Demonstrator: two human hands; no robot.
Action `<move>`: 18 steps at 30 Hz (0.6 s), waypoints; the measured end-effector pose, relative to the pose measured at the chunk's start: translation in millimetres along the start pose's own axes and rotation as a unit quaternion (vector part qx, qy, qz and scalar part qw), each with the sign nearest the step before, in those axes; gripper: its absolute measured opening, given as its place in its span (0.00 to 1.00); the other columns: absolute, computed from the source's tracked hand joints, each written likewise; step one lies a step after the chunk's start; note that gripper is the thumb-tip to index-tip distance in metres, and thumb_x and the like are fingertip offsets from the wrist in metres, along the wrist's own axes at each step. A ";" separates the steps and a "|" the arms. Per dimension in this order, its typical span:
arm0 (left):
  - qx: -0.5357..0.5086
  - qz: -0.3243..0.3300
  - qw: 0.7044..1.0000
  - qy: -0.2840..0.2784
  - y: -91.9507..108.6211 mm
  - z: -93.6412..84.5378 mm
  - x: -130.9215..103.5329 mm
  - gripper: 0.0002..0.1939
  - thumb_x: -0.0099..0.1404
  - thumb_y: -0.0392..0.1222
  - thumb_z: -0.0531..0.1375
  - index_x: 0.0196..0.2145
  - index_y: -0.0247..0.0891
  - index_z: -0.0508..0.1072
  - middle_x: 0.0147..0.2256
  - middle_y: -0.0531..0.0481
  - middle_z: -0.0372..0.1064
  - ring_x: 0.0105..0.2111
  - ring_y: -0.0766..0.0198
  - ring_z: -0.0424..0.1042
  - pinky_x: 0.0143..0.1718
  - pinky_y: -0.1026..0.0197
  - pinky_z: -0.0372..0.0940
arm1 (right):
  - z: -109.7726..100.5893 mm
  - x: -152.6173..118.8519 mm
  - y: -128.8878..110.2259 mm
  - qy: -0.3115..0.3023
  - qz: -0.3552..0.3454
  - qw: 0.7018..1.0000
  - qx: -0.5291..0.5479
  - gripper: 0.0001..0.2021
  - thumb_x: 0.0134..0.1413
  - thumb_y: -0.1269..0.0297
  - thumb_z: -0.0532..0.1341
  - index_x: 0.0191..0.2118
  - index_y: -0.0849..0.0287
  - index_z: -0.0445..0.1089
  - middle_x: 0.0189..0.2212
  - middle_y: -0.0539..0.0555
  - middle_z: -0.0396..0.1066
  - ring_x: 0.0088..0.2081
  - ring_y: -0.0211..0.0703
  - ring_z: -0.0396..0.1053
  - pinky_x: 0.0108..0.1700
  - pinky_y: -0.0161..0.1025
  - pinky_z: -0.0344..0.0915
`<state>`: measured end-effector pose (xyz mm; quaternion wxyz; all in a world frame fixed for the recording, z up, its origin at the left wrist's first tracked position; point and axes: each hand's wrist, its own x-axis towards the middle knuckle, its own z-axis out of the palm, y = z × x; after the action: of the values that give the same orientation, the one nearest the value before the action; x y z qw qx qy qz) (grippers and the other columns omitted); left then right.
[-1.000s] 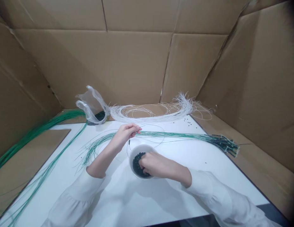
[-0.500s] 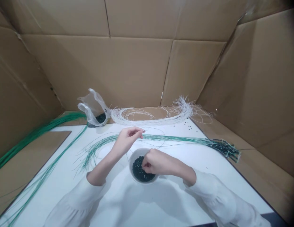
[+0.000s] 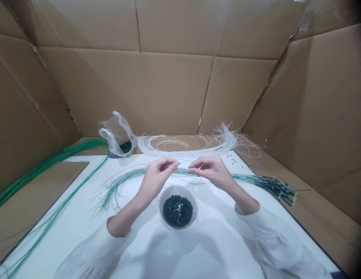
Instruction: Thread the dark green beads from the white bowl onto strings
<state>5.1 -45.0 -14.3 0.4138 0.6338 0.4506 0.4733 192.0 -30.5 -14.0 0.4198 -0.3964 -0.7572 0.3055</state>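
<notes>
My left hand (image 3: 159, 172) is pinched, thumb against forefinger, on a thin strand whose short end pokes out past the fingertips. Facing it, a small gap away, my right hand (image 3: 211, 169) also holds a pinch; whatever is between its fingertips is too small to make out. Below both hands stands a white bowl (image 3: 194, 221) of small dark green beads (image 3: 178, 211). Behind the fingers a bundle of green strands (image 3: 133, 172) runs across the table, its right end covered with dark beaded pieces (image 3: 277, 186).
A coil of white strands (image 3: 183, 152) lies along the back. Left of it sits an open plastic bag (image 3: 114, 139) with dark beads. More green strands (image 3: 66, 153) trail down the left side. Several loose beads (image 3: 233, 159) dot the white table (image 3: 180, 259). Cardboard walls (image 3: 168, 93) surround it.
My right hand has come up out of the bead bowl and moved beside the left fingertips. My left hand has stayed nearly in place, still pinching the strand. The view has tilted slightly.
</notes>
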 end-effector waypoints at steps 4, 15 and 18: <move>-0.031 -0.008 0.999 -0.015 5.6 3.3 -4.0 0.13 0.55 0.47 0.59 0.31 0.34 0.73 0.33 0.47 0.71 0.34 0.63 0.67 0.36 0.64 0.60 | 4.6 -5.7 -3.5 0.065 -0.096 0.991 -0.065 0.03 0.47 0.68 0.62 0.27 0.61 0.72 0.24 0.51 0.72 0.25 0.36 0.66 0.27 0.32 0.63; -0.107 -0.053 0.991 -0.050 0.8 7.8 -4.4 0.12 0.53 0.46 0.62 0.31 0.36 0.77 0.30 0.49 0.73 0.32 0.65 0.67 0.34 0.65 0.60 | 20.2 -12.1 -7.8 0.142 -0.161 0.973 -0.088 0.05 0.50 0.70 0.60 0.32 0.57 0.73 0.28 0.52 0.71 0.30 0.39 0.68 0.31 0.35 0.65; -0.117 -0.069 0.990 -0.050 -2.7 8.3 -3.2 0.13 0.53 0.47 0.61 0.32 0.37 0.77 0.26 0.51 0.71 0.25 0.69 0.63 0.28 0.66 0.56 | 24.1 -12.1 -5.0 0.152 -0.163 0.971 -0.083 0.06 0.52 0.70 0.58 0.32 0.57 0.74 0.30 0.53 0.71 0.31 0.39 0.68 0.33 0.35 0.66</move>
<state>12.2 -48.2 -19.3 0.5385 0.5719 0.4134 0.4605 173.2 -46.5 -25.9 0.5395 -0.3425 -0.7619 0.1051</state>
